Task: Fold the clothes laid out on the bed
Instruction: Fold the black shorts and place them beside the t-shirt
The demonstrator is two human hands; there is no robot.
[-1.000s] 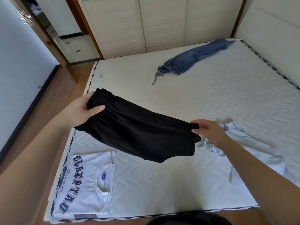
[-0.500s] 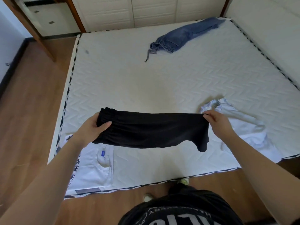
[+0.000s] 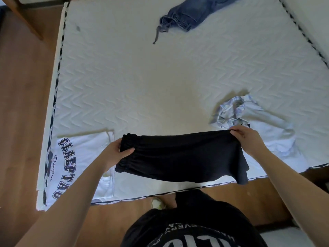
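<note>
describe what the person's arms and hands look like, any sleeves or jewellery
Both forearms are bare from the bottom edge of the frame to the wrist; no sleeve reaches into view. The left hand and right hand wear no gloves, and no watch, ring or bracelet shows. Below them the person's black top carries white printed lettering.

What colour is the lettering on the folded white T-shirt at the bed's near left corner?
Dark navy block lettering with a white outline on the T-shirt, seen in the head view.

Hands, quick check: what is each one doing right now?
Left hand: grips the waistband end of the black shorts.
Right hand: pinches the shorts' other end.
</note>
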